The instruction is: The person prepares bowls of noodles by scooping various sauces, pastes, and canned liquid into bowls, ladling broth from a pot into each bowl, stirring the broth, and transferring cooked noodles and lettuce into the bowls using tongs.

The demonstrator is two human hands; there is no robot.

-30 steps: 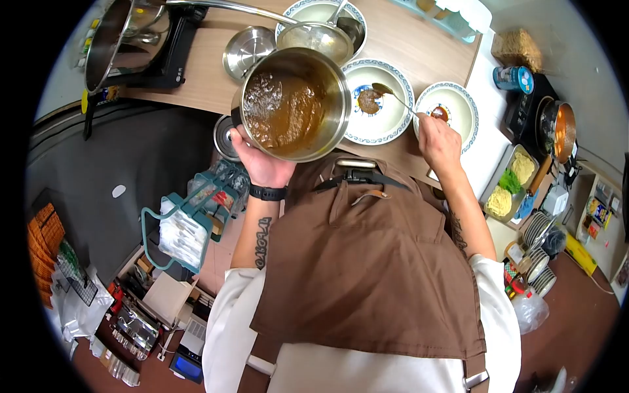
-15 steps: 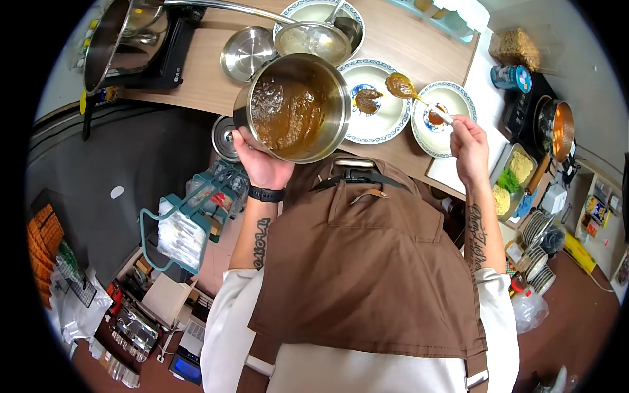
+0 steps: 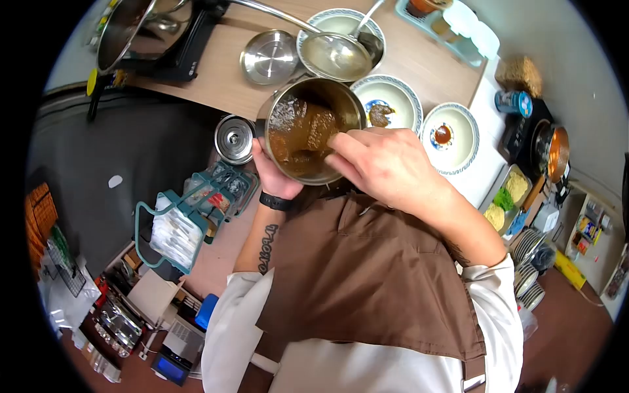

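Steel pot [image 3: 350, 106], head view: held up at the near edge of the worktop [image 3: 445, 72], in front of the apron [image 3: 380, 275], mouth tilted toward the camera. Can't tell if its base touches anything. Brown paste [image 3: 303, 134] inside, lumpy, smeared on the wall.

Left hand [image 3: 278, 175]: fingers wrapped on the pot's lower left side, thumb up the outer wall, taking hold of it. Black watch [image 3: 275, 201] on that wrist.

Right hand [image 3: 393, 167]: across the pot's near right rim, fingertips over the opening, thumb and fingers bent close together. Can't tell if they grasp anything; the back of the hand and blur hide it.

Middle bowl [image 3: 406, 106]: just beyond the right hand, which covers its near edge. Brown dollop [image 3: 380, 116] at its centre. Right bowl [image 3: 460, 157]: just beside it, red sauce [image 3: 443, 135] in the centre. Both have blue patterned rims.

Far bowl [image 3: 325, 19]: behind the pot, strainer [image 3: 335, 57] across its near side, long handle running off to the upper left. Dark-headed utensil [image 3: 371, 43] leans in the same bowl. Shallow steel dish [image 3: 268, 57] left of the strainer.

Far left: big pan [image 3: 124, 36] by a black burner [image 3: 187, 56]. Round lid [image 3: 234, 139] below the worktop edge, near the left hand. Right side: tray [image 3: 503, 218] with pale yellow portions and something green.
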